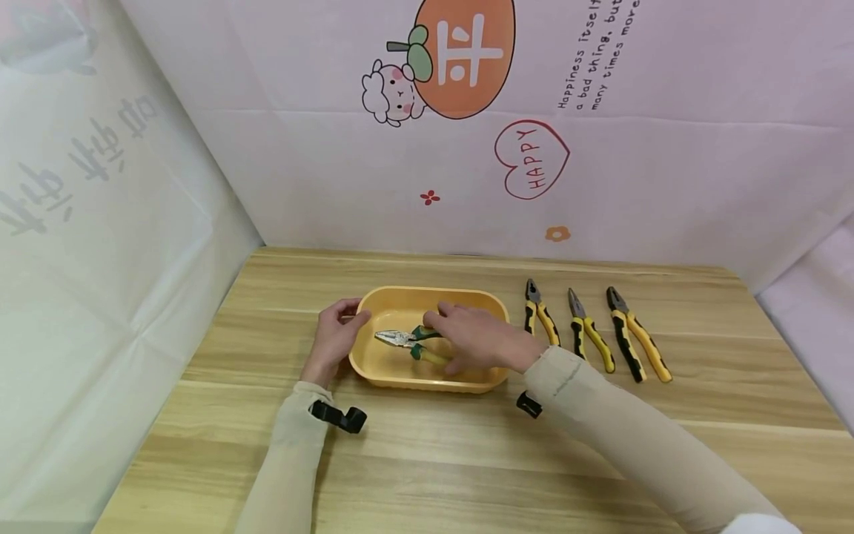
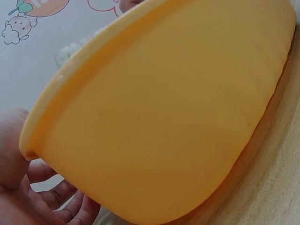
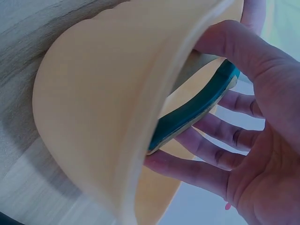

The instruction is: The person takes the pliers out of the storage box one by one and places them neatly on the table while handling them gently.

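Observation:
A yellow plastic basin (image 1: 427,384) stands on the wooden table. Inside it are pliers (image 1: 399,339) with silver jaws pointing left and green-and-yellow handles. My left hand (image 1: 333,337) grips the basin's left end, thumb at the rim; the left wrist view shows its fingers (image 2: 58,194) beneath that rim on the outer wall. Reaching in over the right side, my right hand (image 1: 477,337) holds the pliers by the handles. In the right wrist view, a green handle (image 3: 194,110) lies between the thumb and the fingers; the basin wall hides the rest of the pliers.
Three more pliers with yellow-and-black handles lie in a row right of the basin: the left pliers (image 1: 532,297), the middle pliers (image 1: 597,345) and the right pliers (image 1: 620,305). A white printed cloth (image 1: 320,178) hangs behind the wooden table (image 1: 427,460).

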{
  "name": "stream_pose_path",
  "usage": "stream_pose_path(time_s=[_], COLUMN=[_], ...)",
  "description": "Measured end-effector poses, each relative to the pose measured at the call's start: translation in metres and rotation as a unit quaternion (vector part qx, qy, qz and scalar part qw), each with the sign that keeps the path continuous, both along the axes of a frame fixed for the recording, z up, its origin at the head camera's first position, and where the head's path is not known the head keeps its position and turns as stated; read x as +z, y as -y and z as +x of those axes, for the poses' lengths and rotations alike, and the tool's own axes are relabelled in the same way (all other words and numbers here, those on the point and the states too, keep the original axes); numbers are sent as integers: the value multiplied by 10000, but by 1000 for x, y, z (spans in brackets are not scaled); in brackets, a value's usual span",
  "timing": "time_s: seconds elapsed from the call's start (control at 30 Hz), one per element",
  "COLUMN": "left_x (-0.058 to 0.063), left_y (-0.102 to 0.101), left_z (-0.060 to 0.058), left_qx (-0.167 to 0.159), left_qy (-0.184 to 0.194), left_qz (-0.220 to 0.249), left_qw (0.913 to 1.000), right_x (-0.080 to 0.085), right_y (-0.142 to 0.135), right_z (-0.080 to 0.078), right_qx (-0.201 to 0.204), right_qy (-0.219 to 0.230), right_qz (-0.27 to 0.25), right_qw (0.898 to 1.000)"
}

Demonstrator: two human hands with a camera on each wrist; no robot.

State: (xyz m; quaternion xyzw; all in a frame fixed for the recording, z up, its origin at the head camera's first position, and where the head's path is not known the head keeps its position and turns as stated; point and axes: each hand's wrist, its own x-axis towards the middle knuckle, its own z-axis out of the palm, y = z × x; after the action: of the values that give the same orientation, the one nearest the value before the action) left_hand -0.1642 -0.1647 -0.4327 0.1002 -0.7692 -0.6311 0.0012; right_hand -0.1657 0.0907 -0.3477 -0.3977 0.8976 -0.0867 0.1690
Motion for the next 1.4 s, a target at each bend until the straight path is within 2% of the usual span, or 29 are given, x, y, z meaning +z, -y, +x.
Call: stream_pose_path(time_s=[0.37, 0.6, 1.17, 1.4], left_x=[0, -1, -2, 0], left_y=[0, -1, -1, -1], left_z=[1, 0, 0, 1], left_qx=[36, 99, 119, 103], left_qy=[46, -188, -157, -108], left_qz=[18, -21, -47, -64], left_qw=[10000, 9998, 9998, 9999], right_x=[7, 10, 15, 20], right_y=[-9, -13, -28, -36], right_z=[8, 11, 16, 19], right_qx=[-86, -111, -230, -386], right_qy=[-41, -128, -359, -406], right_qz=[-545, -787, -1103, -1078], right_qw=[9985, 9968, 9930, 9926])
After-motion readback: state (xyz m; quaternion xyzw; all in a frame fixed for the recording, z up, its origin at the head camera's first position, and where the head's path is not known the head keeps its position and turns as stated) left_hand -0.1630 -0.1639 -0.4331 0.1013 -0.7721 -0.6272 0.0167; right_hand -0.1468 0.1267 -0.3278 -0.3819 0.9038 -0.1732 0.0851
